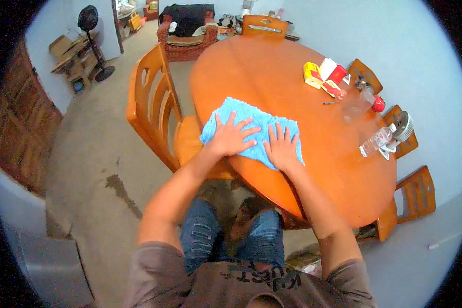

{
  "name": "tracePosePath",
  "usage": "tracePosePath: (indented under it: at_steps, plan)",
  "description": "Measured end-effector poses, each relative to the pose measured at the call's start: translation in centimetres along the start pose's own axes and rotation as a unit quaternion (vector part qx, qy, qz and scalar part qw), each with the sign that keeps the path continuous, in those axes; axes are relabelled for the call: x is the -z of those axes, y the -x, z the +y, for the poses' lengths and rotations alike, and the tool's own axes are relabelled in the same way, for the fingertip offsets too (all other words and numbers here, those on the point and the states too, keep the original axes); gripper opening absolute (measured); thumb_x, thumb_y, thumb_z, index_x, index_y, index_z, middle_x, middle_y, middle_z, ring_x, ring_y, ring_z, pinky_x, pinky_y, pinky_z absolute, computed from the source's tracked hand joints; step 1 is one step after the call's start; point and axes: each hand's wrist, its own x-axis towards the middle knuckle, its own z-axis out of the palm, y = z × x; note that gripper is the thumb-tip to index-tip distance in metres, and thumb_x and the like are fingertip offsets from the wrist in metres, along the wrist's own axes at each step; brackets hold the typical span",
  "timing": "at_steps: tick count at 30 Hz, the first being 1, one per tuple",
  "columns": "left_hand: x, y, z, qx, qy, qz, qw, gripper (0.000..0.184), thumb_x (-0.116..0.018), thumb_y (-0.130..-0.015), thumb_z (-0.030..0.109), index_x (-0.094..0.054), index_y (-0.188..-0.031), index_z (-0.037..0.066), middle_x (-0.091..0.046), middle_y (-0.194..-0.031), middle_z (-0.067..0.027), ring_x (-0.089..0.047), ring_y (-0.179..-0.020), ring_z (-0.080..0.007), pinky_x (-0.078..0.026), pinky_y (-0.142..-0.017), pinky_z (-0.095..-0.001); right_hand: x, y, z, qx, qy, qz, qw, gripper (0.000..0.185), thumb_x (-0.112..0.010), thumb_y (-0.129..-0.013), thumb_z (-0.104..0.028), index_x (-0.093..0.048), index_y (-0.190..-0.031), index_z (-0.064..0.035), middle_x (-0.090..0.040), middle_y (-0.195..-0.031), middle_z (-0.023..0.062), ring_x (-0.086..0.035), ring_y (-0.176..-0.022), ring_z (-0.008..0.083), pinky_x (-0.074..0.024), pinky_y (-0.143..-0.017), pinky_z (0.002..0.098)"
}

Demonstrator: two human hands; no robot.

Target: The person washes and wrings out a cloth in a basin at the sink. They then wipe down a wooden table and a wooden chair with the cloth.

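A blue cloth [251, 114] lies spread on the orange-brown wooden table [262, 66], near the edge closest to me. Its left corner reaches the table's rim. My left hand [232, 136] rests flat on the left part of the cloth with its fingers spread. On the cloth's right part, my right hand [282, 148] lies palm down, fingers stretched out. Both hands press on the fabric from above, and neither grips it.
A wooden chair [156, 102] stands close by my left arm. Along the table's right side are a clear plastic bottle [378, 141], a small white fan [403, 127], a yellow packet [312, 75] and a red item [378, 103]. More chairs stand behind them.
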Motion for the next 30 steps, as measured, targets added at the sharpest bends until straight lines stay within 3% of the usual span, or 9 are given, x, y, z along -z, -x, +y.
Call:
tracePosePath:
  at_steps: [17,23,26,28,30]
  plan:
    - [-2.4,-8.5,-6.1,0.104,-0.016,-0.026,0.994,0.047,-0.034,-0.089,0.055,-0.037,-0.134,0.042,-0.028,-0.147,0.0033,-0.019,-0.133,-0.0425,-0.007,-0.093,-0.0779,-4.0,-13.0,0.9,-0.068,-0.025,-0.014,0.997,0.057,-0.035,-0.090,-0.050,-0.033,-0.139,-0.0204,-0.024,-0.147,0.0133,-0.020,-0.133,0.0432,-0.0102,-0.097,0.0722]
    - [-3.2,-10.1,-6.2,0.144,-0.026,0.009,0.989,0.046,-0.037,-0.089,0.053,-0.039,-0.133,0.041,-0.031,-0.145,0.0013,-0.021,-0.132,-0.0430,-0.006,-0.094,-0.0776,-3.9,-15.1,1.6,-0.092,-0.034,-0.029,0.995,0.057,-0.033,-0.090,-0.053,-0.033,-0.139,-0.0236,-0.024,-0.147,0.0111,-0.021,-0.134,0.0403,-0.0094,-0.098,0.0717]
    - [-3.0,-10.0,-5.9,0.146,-0.026,-0.004,0.989,0.048,-0.037,-0.088,0.053,-0.037,-0.134,0.040,-0.030,-0.146,0.0008,-0.020,-0.133,-0.0425,-0.006,-0.095,-0.0766,-3.9,-15.0,1.7,-0.100,-0.038,-0.024,0.994,0.057,-0.032,-0.090,-0.053,-0.033,-0.140,-0.0248,-0.024,-0.148,0.0098,-0.022,-0.134,0.0392,-0.0094,-0.098,0.0716]
    - [-2.6,-10.0,-5.8,0.136,-0.042,-0.020,0.990,0.049,-0.035,-0.089,0.055,-0.033,-0.136,0.041,-0.030,-0.146,0.0011,-0.025,-0.131,-0.0418,-0.012,-0.093,-0.0775,-3.9,-14.8,1.9,-0.095,-0.034,-0.017,0.995,0.057,-0.033,-0.089,-0.053,-0.033,-0.139,-0.0251,-0.025,-0.148,0.0092,-0.023,-0.134,0.0391,-0.0096,-0.098,0.0716]
    - [-2.1,-9.4,-5.7,0.128,-0.028,-0.028,0.991,0.049,-0.035,-0.089,0.055,-0.033,-0.136,0.040,-0.028,-0.147,0.0008,-0.022,-0.132,-0.0418,-0.009,-0.095,-0.0764,-3.7,-14.1,2.0,-0.075,-0.037,-0.017,0.996,0.057,-0.034,-0.089,-0.054,-0.034,-0.139,-0.0253,-0.025,-0.148,0.0083,-0.024,-0.134,0.0379,-0.0101,-0.098,0.0721]
